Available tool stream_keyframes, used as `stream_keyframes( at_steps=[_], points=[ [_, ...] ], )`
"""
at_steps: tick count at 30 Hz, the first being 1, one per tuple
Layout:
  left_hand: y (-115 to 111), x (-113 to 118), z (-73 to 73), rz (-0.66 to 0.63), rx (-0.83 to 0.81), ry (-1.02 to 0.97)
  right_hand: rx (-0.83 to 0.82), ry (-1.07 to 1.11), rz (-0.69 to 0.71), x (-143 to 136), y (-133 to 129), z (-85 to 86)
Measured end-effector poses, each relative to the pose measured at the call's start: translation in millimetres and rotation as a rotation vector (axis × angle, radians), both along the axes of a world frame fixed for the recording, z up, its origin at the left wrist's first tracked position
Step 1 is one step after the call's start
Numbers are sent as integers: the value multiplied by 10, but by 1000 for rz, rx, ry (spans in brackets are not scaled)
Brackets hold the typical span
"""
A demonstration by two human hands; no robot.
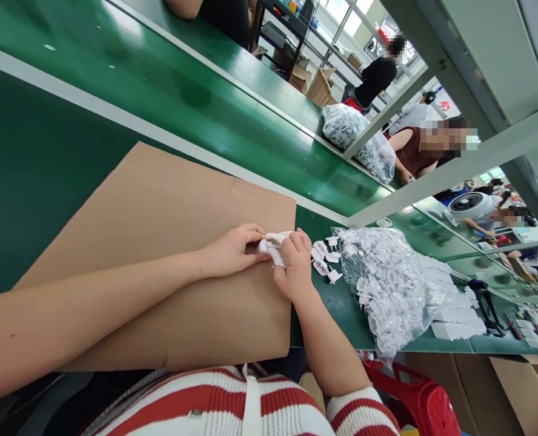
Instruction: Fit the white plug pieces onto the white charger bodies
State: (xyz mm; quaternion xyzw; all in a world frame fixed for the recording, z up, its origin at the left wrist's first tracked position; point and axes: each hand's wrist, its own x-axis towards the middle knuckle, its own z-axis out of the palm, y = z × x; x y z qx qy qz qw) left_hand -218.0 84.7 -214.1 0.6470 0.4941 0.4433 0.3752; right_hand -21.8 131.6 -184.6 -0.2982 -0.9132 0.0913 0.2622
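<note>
Over the right part of a cardboard sheet [196, 218], my two hands meet. My left hand [238, 249] pinches a small white plastic piece [265, 247] between thumb and fingers; its far side is hidden. A crumpled white cloth [278, 257] is gripped in the curled fingers of my right hand [296, 260] and touches the piece. Just right of my right hand, several loose white plastic plug-like parts [321, 267] lie on the green table. Beyond them, a clear plastic bag [387, 284] is full of similar white parts.
White stacked trays [457, 321] and a black strap-like object [487, 306] stand right of the bag. A metal frame post [391, 112] rises ahead. A second bag [355, 136] lies across the green bench, near a co-worker [414, 151]. A red stool [426, 402] is below right.
</note>
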Motion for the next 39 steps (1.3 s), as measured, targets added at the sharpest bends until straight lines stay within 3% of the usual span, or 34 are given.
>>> stream_keyframes(
  at_steps=[14,23,26,30,34,39],
  points=[
    [-5,18,-6,3,-17,-24,92,-149,-112,-63,-62,45],
    [-13,56,-37,36,22,37,0,-30,-145,-85,-20,-173],
    [-20,62,-71,49,114,74,-150,191,-95,-83,18,-226],
    [-77,56,-96,160,334,176,-307,441,23,-70,42,-193],
    [-141,36,-62,259,606,291,-184,463,168,-52,10,-95],
    [-149,25,-2,268,739,330,-54,490,178,-58,-28,-65]
  ],
)
